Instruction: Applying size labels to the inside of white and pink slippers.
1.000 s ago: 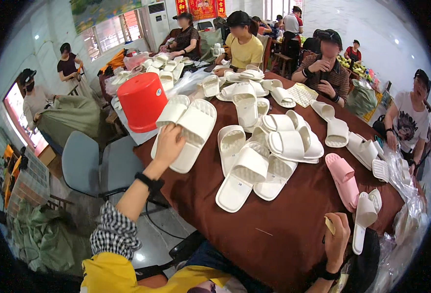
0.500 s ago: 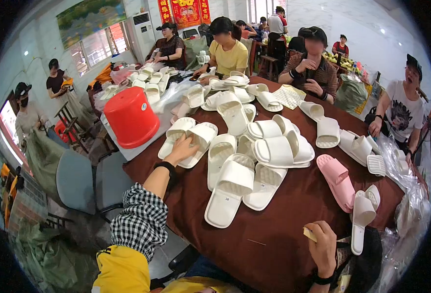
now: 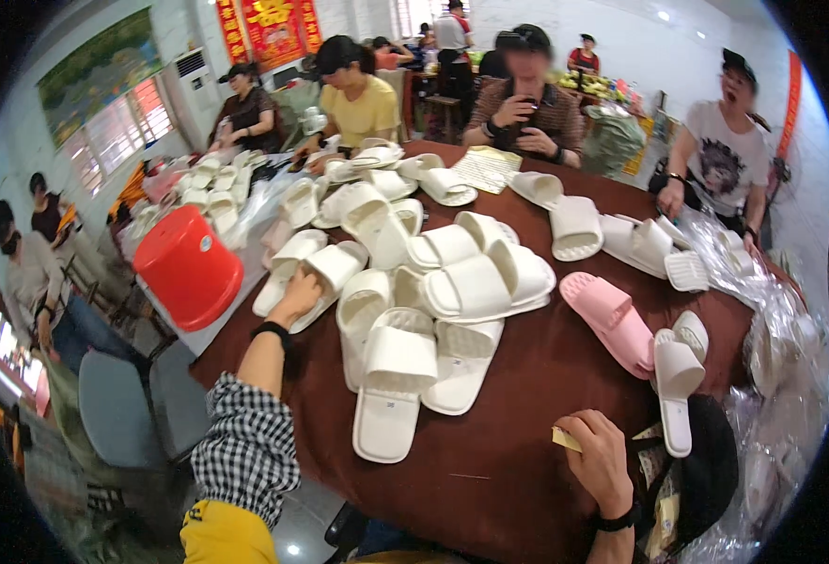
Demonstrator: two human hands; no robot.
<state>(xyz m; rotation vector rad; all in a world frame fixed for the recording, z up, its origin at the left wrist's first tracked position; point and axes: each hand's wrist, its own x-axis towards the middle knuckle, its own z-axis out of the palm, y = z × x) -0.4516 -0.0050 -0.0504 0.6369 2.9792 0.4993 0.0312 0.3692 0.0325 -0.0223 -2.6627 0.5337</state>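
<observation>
My left hand [image 3: 294,299] reaches to a pair of white slippers [image 3: 340,262] lying side by side at the table's left. Its fingers are bent over the inner edges where the two slippers meet; the fingertips are partly hidden. Low on the right, my right hand [image 3: 599,460] is curled, with a small pale yellow piece [image 3: 566,439] pinched between thumb and fingers. A heap of white slippers [image 3: 468,288] spreads over the middle of the brown-covered table [image 3: 518,414], some stacked on others. Pink slippers [image 3: 607,322] lie right of the heap.
A white slipper [image 3: 677,381] lies near the right edge, beside a black bag [image 3: 713,461] and clear plastic wrapping [image 3: 790,376]. An overturned red bucket [image 3: 189,268] stands at the left. Several people sit around the table; grey chairs [image 3: 121,409] stand at the left.
The view has turned, so the table and people sit further left in it. My left hand stays at the same pair of slippers; my right hand still pinches the yellow piece.
</observation>
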